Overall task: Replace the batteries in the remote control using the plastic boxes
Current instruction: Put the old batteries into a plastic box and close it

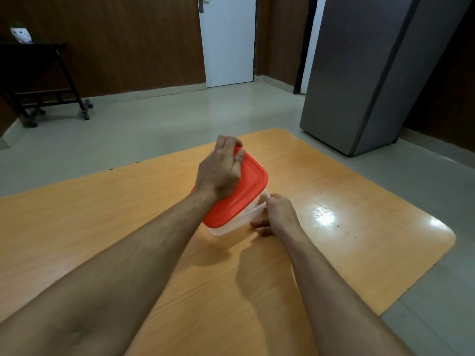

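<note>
A clear plastic box [232, 226] with a red lid [244, 191] stands on the wooden table [334, 191], a little beyond its middle. My left hand [221, 170] lies on top of the lid, its fingers curled over the lid's far edge. At the box's right side my right hand [276, 214] grips the box, thumb at the rim just under the lid's near right corner, fingers against the side wall near the table. The box looks tilted toward me. No remote control or batteries are visible; the box's contents are hidden.
A grey metal cabinet [365, 73] stands on the floor beyond the table's far right corner. A dark wheeled trolley [43, 80] sits at the back left, and a white door [227, 39] is straight ahead.
</note>
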